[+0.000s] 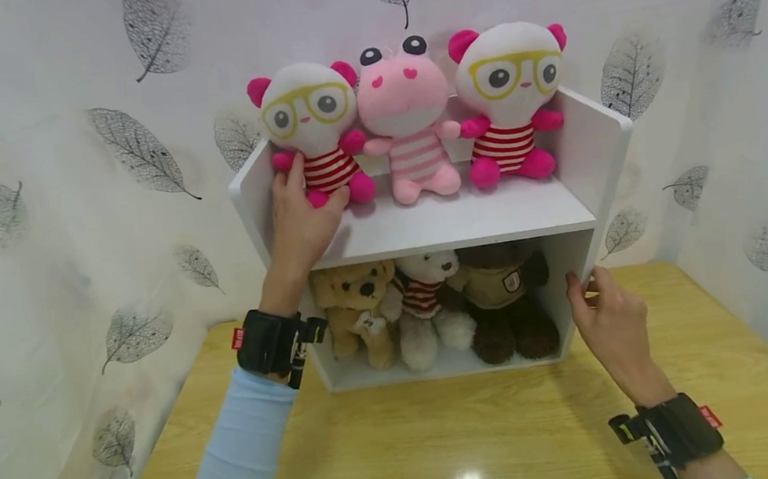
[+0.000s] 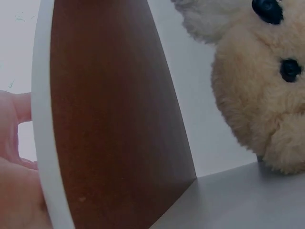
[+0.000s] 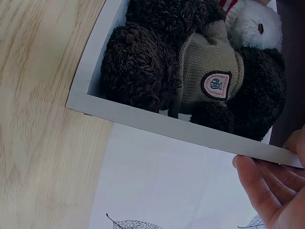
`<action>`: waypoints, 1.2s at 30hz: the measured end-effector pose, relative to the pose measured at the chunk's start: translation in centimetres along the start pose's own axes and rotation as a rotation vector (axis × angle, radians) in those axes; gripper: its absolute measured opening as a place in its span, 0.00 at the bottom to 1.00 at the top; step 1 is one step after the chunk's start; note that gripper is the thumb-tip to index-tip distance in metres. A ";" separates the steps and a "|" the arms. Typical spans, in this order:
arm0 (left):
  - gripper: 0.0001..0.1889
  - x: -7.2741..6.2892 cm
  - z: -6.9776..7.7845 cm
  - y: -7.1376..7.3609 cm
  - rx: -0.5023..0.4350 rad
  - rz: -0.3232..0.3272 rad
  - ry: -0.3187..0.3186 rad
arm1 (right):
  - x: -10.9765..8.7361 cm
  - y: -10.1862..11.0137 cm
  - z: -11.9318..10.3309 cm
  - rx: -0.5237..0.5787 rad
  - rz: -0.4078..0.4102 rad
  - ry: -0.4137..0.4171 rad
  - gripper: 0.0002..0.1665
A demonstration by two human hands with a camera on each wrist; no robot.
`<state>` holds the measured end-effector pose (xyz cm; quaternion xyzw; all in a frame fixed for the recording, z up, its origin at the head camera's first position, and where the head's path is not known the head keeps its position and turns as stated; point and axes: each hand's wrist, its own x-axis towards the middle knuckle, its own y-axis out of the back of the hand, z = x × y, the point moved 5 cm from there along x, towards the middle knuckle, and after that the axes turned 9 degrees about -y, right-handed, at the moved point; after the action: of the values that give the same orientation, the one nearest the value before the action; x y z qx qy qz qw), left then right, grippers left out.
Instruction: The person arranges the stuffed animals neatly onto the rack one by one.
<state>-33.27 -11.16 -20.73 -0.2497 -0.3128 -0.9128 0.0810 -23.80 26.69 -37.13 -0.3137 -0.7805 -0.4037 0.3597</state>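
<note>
My left hand (image 1: 306, 217) reaches onto the upper level of a white two-level shelf (image 1: 467, 218). Its thumb and fingers hold the lower side of the left panda plush toy (image 1: 332, 170), which has yellow glasses and a red striped body. Beside that toy sits a pink striped hippo plush (image 1: 413, 153), and a second panda plush (image 1: 512, 150) is at the right end. My right hand (image 1: 609, 316) grips the shelf's right side panel (image 3: 181, 136), thumb inside and fingers outside. The left wrist view hides the toy that my left hand holds.
In the lower level sit a tan teddy bear (image 1: 356, 306), a white bear (image 1: 420, 306) in a striped top and a dark brown bear (image 1: 507, 320) in a beige sweater. The shelf stands on a wooden table (image 1: 407, 442) before a leaf-patterned curtain (image 1: 72, 251).
</note>
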 end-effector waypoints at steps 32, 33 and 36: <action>0.38 -21.5 -5.3 0.5 0.269 -0.030 -0.391 | -0.5 -0.3 -0.1 -0.004 -0.010 -0.019 0.11; 0.39 -22.1 -6.0 0.4 0.294 -0.047 -0.370 | -0.5 -0.4 0.0 -0.003 -0.011 -0.024 0.11; 0.41 -23.3 -7.3 0.1 0.355 -0.074 -0.352 | -0.5 -0.4 0.1 -0.004 -0.010 -0.043 0.11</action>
<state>-16.16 -15.92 -37.43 -0.3753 -0.4864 -0.7883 0.0343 -23.90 26.49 -37.81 -0.3192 -0.7889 -0.4000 0.3403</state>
